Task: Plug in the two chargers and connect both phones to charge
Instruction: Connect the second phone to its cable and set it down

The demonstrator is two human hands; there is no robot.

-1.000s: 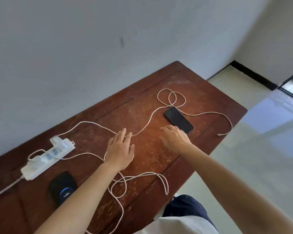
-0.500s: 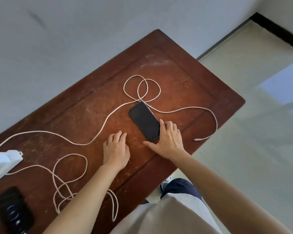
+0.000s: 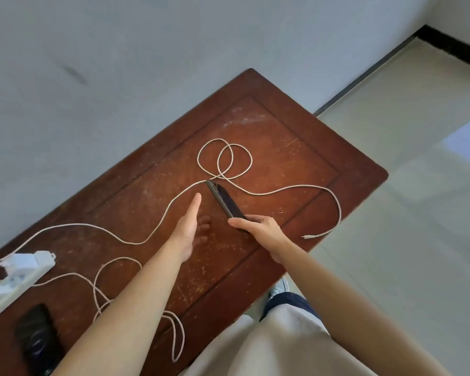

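Observation:
My right hand (image 3: pixel 258 226) grips the near end of a black phone (image 3: pixel 224 198) and holds it tilted on edge above the brown table (image 3: pixel 296 147). Just left of the phone, my left hand (image 3: pixel 187 221) is held edge-on with its fingers straight and holds nothing. A white cable (image 3: pixel 282 189) loops behind the phone and ends in a free plug (image 3: pixel 307 236) near the table's right edge. A second black phone (image 3: pixel 37 337) lies at the near left. On the white power strip (image 3: pixel 17 278) at the left sits a white charger (image 3: pixel 21 260). A second cable (image 3: pixel 111 270) coils near my left forearm.
The table stands against a pale wall (image 3: pixel 120 63). Light floor tiles (image 3: pixel 418 185) lie to the right beyond the table's edge. My light trousers and a shoe (image 3: pixel 278 287) show below the table's near edge.
My right hand has taken hold of the far phone and lifted it on edge off the table. My left hand has risen from flat on the table to edge-on beside it.

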